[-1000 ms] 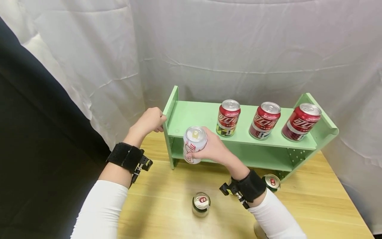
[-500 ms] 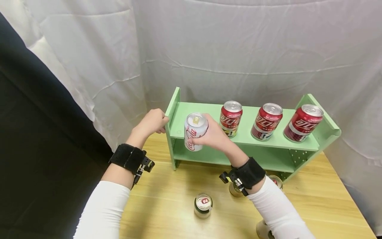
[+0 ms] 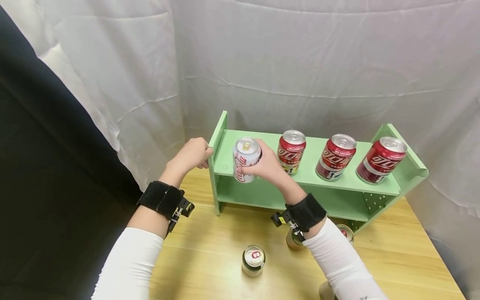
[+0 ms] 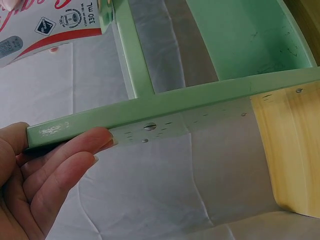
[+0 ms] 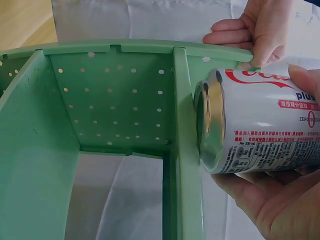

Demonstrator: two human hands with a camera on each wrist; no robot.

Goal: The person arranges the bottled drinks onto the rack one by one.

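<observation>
In my right hand (image 3: 268,164) is a white Coca-Cola can (image 3: 245,156), gripped upright around its side by fingers and thumb. The can is over the front edge of the green shelf's top board (image 3: 315,143), near its left end. In the right wrist view, the base of the white can (image 5: 270,120) is right at the board's edge. My left hand (image 3: 191,154) holds the shelf's left side panel (image 3: 218,135) at its front edge, thumb on one face and fingers on the other.
Three red cans (image 3: 291,152) stand spaced along the top board to the right. On the wooden table (image 3: 202,250) in front are several more cans, one (image 3: 253,260) near the middle and others partly hidden by the right arm. A pale curtain (image 3: 300,62) hangs behind.
The right hand has carried the white can upward and away from me, from in front of the shelf to the top board's front edge. The left hand keeps its hold.
</observation>
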